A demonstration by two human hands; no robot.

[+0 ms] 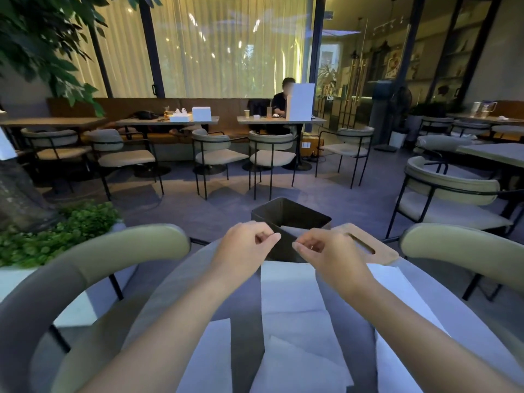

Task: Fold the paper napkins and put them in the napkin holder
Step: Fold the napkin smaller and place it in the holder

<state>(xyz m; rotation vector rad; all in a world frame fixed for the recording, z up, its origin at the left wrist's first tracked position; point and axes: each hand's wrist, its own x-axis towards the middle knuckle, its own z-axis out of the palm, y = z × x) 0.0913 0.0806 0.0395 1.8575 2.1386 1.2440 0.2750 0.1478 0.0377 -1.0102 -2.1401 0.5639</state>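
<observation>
A black box-shaped napkin holder point(286, 212) stands open at the far edge of the round grey table point(184, 282). A white napkin point(292, 230) shows inside it. My left hand point(246, 246) and my right hand point(329, 255) hover side by side just in front of the holder. Thumb and forefinger are pinched together on both, with nothing visible between them. Several flat white paper napkins lie on the table below my arms, one in the middle point(289, 287), one at the left point(209, 355) and one at the right point(397, 290).
A wooden lid with a slot point(368, 246) lies right of the holder. Curved chair backs flank the table at left point(113, 251) and right point(465, 246). A planter with greenery point(71, 228) sits far left. Beyond are café tables, chairs and a seated person point(280, 106).
</observation>
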